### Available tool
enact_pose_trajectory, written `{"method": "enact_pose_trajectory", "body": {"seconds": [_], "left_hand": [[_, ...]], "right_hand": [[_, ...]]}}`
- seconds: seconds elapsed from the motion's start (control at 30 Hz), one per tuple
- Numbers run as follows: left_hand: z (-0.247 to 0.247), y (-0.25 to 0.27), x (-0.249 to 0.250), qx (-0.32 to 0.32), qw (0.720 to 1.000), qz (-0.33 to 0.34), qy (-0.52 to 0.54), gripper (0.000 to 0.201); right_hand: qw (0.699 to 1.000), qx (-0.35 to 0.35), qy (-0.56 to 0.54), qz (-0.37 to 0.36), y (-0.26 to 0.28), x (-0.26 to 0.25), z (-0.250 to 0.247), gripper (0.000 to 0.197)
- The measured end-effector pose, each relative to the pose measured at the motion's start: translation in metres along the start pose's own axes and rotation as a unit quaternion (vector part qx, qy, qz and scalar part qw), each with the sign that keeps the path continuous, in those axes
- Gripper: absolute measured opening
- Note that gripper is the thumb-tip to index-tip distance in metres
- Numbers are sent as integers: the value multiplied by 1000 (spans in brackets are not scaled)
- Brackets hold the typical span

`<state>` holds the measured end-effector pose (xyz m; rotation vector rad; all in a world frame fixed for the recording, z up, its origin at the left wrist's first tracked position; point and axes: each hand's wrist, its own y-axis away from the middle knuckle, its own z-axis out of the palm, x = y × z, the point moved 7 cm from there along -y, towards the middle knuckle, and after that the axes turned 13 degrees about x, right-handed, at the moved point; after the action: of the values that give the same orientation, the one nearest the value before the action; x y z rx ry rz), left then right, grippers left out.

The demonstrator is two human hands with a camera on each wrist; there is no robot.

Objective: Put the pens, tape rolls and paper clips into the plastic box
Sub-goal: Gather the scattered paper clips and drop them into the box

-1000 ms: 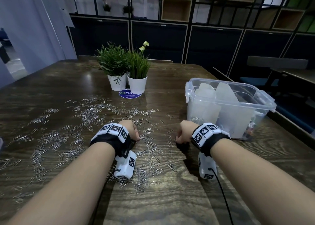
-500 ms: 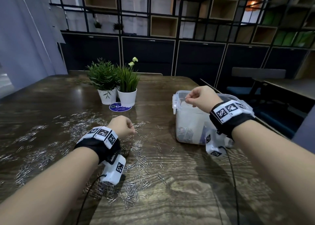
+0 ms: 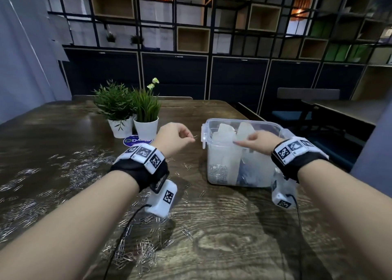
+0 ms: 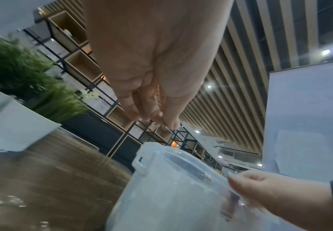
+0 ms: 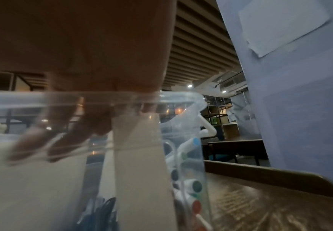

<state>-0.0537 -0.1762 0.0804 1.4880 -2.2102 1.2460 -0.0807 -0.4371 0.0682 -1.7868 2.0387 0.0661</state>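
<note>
Left hand (image 3: 174, 139) pinches a clip (image 3: 194, 137) just short of the box (image 3: 273, 129), right hand (image 3: 257, 142) extends relaxed fingers inside; pens (image 5: 193, 184) and some clips are boxed, many loose clips (image 3: 80, 169) remain on the table (image 3: 233, 237).

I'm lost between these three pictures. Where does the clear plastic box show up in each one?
Head view: plastic box stands right of centre on the table, right hand over it.
Left wrist view: plastic box fills the bottom centre, below the left hand.
Right wrist view: plastic box, very close, fills the lower left and centre.
Shared landmark: the box's rim.
</note>
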Motion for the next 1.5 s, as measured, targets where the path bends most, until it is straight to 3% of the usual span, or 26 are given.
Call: {"method": "enact_pose_trajectory", "body": {"seconds": [0.07, 0.17, 0.37, 0.6, 0.73, 0.9, 1.1, 1.33, 1.5], "left_hand": [[12, -12, 18, 18, 999, 10, 30, 12], [32, -28, 44, 20, 999, 28, 36, 10], [87, -41, 36, -105, 991, 1, -81, 21], [70, -35, 27, -27, 999, 23, -32, 30], [57, -24, -21, 0, 999, -43, -33, 36], [62, 17, -99, -90, 968, -155, -174, 42], [80, 32, -131, -187, 941, -205, -195, 66], [96, 16, -134, -187, 945, -158, -217, 36], [104, 6, -133, -200, 936, -164, -237, 13]], "right_hand": [[999, -40, 8, -14, 5, 6, 7, 59], [999, -41, 6, -32, 7, 5, 9, 55], [998, -49, 27, -31, 2, 7, 13, 58], [998, -45, 10, -33, 1, 8, 14, 63], [999, -38, 18, -35, 0, 8, 14, 60], [999, -38, 18, -34, 0, 8, 14, 61], [998, -30, 32, -37, -7, 8, 17, 65], [998, -31, 33, -36, -22, 8, 20, 62], [999, -34, 28, -32, -31, 9, 23, 59]]}}
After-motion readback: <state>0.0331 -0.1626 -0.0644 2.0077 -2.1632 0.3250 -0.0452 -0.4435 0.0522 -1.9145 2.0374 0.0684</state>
